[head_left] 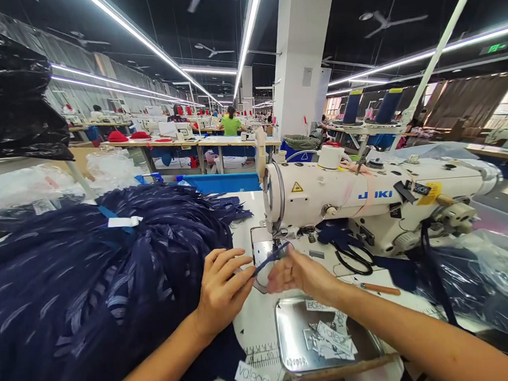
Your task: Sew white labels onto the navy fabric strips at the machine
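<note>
A narrow navy blue fabric strip [271,259] slants up from my left fingertips to beside my right thumb. My left hand [226,288] pinches its lower end, in front of the needle area of a white sewing machine [332,193]. Across from it is my right hand [301,274], its fingers smeared by motion; whether it grips the strip's upper end I cannot tell. Close under my right forearm lies a metal tray [285,333] with several white printed labels [334,340]. A large heap of navy fabric pieces [99,282] is left of my left hand.
Black-handled scissors [355,259] and a wooden-handled tool [379,288] lie right of my right hand. One loose label [252,378] sits at the table's front edge. Clear plastic bags [491,290] lie at far right. Thread cones [351,107] stand behind the machine; a person [230,122] sits farther back.
</note>
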Tool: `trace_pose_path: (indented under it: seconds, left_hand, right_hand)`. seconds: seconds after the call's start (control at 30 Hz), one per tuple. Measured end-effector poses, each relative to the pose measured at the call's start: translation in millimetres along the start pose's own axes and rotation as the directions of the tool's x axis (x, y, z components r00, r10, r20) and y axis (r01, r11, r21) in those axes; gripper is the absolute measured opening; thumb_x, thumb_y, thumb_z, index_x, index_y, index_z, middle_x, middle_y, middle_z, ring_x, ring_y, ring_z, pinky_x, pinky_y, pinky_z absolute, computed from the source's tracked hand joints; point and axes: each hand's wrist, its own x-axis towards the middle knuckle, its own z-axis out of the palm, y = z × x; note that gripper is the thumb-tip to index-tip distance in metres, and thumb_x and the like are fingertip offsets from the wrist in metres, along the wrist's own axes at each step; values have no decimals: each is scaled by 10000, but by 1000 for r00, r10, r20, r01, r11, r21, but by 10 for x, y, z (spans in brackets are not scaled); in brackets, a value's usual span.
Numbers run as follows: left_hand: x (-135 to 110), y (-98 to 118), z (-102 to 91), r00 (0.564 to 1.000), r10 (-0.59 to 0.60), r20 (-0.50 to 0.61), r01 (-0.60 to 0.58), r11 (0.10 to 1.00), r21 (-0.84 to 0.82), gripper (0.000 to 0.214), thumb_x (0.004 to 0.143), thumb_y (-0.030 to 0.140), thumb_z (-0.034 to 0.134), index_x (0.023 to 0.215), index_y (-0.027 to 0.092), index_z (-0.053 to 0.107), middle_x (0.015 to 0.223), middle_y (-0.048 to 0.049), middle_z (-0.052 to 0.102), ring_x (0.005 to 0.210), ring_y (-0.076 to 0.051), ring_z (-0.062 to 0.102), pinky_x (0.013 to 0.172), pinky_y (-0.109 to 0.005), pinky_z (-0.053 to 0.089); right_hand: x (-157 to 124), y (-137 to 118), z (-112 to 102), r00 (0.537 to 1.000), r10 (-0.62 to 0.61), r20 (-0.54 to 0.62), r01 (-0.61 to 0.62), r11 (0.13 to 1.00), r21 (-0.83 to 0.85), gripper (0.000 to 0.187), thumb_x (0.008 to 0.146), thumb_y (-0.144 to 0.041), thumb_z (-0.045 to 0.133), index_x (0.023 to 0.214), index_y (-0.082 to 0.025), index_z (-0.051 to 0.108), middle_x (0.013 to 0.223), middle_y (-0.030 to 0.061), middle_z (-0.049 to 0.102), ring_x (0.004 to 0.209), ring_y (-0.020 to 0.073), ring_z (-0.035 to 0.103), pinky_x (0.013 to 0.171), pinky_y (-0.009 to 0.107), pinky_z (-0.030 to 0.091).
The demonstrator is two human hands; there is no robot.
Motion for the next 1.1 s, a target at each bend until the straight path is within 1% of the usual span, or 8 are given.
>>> trace_pose_path:
  seconds: [0.13,0.23,0.33,0.5,0.73,0.83,0.93,1.1]
  left_hand:
    - [-123,-50,-1,983,164,87,-171,982,79,214,724,106,548,851,262,619,935,-19,677,978,-210,564,882,-401,315]
    - [-116,-36,-17,970,165,177,-179,982,67,236,719,211,572,949,253,604,1033,-60,641,1048,-246,517,928,-432,270]
    - [-25,-5,-72,945,-12,327,14,1000,-5,440,678,362,584,1083,191,548,1102,-117,592,1067,-287,484,958,-485,223]
    - [156,-7,-146,767,-269,582,347,938,-24,333,701,314,539,994,166,593,888,-79,648,853,-221,554,861,-414,323]
    - [316,-45,-101,592,-327,737,497,868,-14,127,684,241,565,762,174,640,768,-4,643,746,-163,543,775,-315,308]
    - [294,-72,-79,585,-330,741,523,852,-34,87,688,230,569,681,179,638,713,23,625,722,-137,539,776,-296,286]
    - [225,-101,-81,644,-304,702,491,868,-76,103,704,209,551,648,187,635,664,32,607,699,-123,529,781,-299,275]
    - [158,-64,23,739,-328,588,569,771,-286,166,745,201,459,659,151,592,619,15,560,617,-105,494,659,-243,347]
  right_hand:
    - [-44,-89,-56,983,183,20,-183,954,239,482,751,-579,411,713,-127,574,606,57,630,594,156,603,643,314,457]
    - [-84,-106,-67,984,157,-78,-153,986,59,246,664,-378,617,662,-148,529,544,-4,599,537,121,562,598,263,431]
    - [-90,-98,-85,990,48,-132,-78,971,-226,155,689,-285,577,627,-152,527,548,-22,577,562,108,528,604,239,391]
    - [-68,-59,-178,989,-85,-119,13,862,-507,136,725,-247,502,640,-151,547,568,-22,538,571,109,459,562,229,333]
    - [-107,-56,-199,971,-217,-99,73,667,-741,163,783,-263,460,729,-168,580,646,-11,558,607,126,488,572,234,348]
    - [-122,-51,-168,942,-333,-43,151,537,-830,174,812,-254,442,766,-173,589,666,1,577,633,136,508,603,248,363]
    - [-144,-25,-180,912,-410,19,224,458,-860,196,832,-274,433,792,-170,595,701,24,598,684,153,530,667,275,381]
    - [-255,57,-454,884,-455,-105,191,558,-807,307,860,-359,362,923,-155,582,856,66,632,815,179,561,731,294,405]
